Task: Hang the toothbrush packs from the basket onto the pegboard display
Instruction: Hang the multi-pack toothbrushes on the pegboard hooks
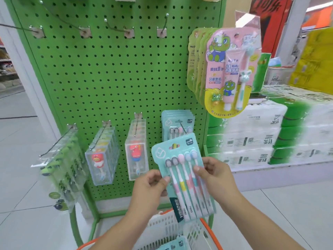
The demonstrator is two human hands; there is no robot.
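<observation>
The green pegboard display (pixel 115 83) fills most of your view, standing upright on a pale tiled floor (pixel 19 186). To its right, stacked white and green cartons (pixel 266 134) sit on a low platform. High on the board's right edge hangs a fan of kids' toothbrush-and-toothpaste sets (pixel 227 69), the front one pink with a green cartoon frog. Along the lower row of hooks hang, from left to right, clear packs with green toothbrushes (pixel 61 168), clear boxes with a red cartoon toothbrush (pixel 100 156), a second set of clear boxes (pixel 137 150), and a bunch of teal toothbrush packs (pixel 177 123) already on their hook. The upper row of hooks (pixel 126 29) is bare.

At the bottom of your view a white basket with an orange rim (pixel 162 226) sits in front of the board, with another teal pack (pixel 173 244) lying in it.

You hold one teal five-brush toothbrush pack (pixel 182 177) above the basket, tilted with its top leaning left, just below and in front of the hung teal packs. Your left hand (pixel 153 184) pinches the pack's left edge, thumb on the front and fingers curled behind. Your right hand (pixel 214 172) grips the right edge, with fingertips (pixel 196 167) resting on the brush necks
</observation>
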